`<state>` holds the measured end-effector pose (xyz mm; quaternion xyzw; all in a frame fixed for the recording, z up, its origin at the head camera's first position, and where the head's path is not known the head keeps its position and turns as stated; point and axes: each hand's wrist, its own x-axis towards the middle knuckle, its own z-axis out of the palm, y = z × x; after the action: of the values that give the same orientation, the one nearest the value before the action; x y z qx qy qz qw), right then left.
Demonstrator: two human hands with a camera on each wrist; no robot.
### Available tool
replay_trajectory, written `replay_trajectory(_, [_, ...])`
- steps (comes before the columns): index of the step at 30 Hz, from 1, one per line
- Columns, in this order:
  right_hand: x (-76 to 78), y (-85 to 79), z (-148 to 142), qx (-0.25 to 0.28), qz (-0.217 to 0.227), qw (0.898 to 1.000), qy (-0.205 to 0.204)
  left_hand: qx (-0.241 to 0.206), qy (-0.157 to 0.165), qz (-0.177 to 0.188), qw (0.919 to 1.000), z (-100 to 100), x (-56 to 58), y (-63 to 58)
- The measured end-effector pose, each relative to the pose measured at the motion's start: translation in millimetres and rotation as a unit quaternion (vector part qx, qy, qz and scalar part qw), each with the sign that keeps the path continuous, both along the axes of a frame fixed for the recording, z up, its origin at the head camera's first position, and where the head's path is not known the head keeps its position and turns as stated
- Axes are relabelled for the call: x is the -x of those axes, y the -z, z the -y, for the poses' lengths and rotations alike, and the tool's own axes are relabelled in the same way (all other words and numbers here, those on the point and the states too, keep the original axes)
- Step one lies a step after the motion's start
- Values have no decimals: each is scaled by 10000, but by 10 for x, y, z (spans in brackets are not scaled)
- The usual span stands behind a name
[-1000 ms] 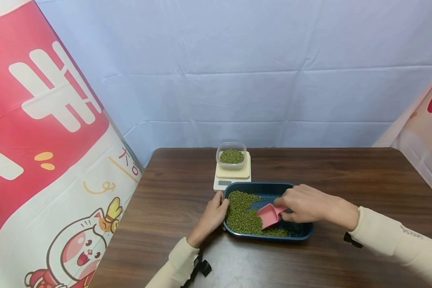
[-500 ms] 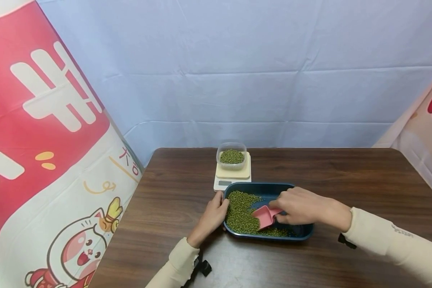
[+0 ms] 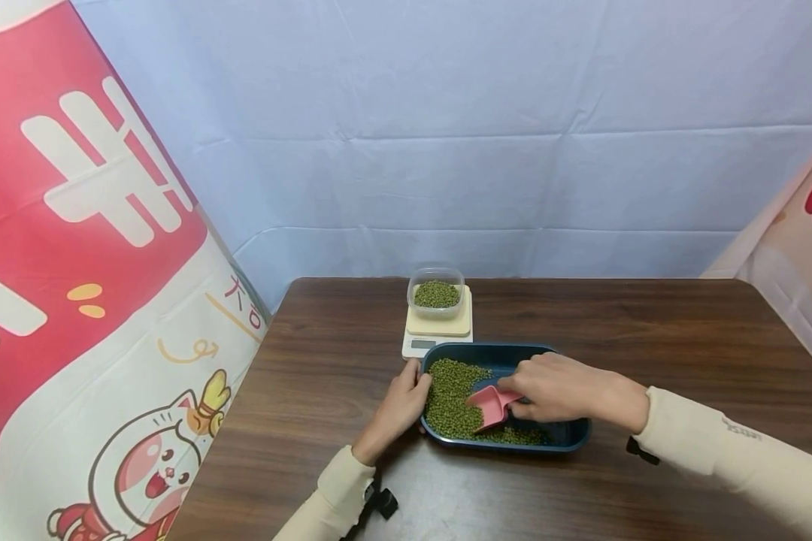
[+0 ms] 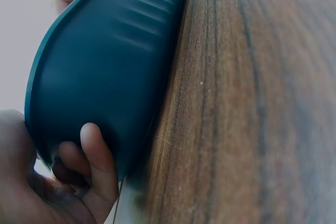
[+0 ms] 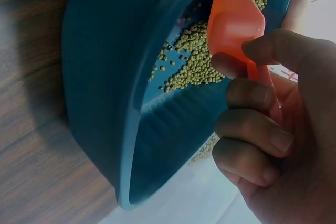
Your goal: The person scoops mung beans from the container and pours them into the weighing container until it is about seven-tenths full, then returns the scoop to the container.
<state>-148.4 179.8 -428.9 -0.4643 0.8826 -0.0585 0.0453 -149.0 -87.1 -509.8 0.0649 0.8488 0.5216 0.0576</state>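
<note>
A dark blue tray [image 3: 575, 445] holds green mung beans [image 3: 449, 387], heaped mostly on its left side. My left hand [image 3: 401, 400] grips the tray's left end, thumb at the rim and fingers against the outer wall in the left wrist view. My right hand [image 3: 558, 387] holds a pink scoop [image 3: 490, 406] by its handle, its fingers curled round it in the right wrist view. The scoop's front edge is in among the beans. How many beans lie in the scoop I cannot tell.
Behind the tray stands a white kitchen scale [image 3: 416, 353] with a cream top. On it sits a clear plastic container [image 3: 436, 311] with mung beans inside. All rest on a brown wooden table [image 3: 649, 330], with a pale cloth [image 3: 446, 180] hanging behind.
My right hand has moved the scoop leftward through the tray, into the bean heap. The left hand and the tray have stayed in place.
</note>
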Motion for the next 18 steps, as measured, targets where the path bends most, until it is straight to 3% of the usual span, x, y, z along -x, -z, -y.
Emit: replay_trajectory(18, [17,-13,181,56,112,9998,-152,77,-29,-44,10000,-2,11,7])
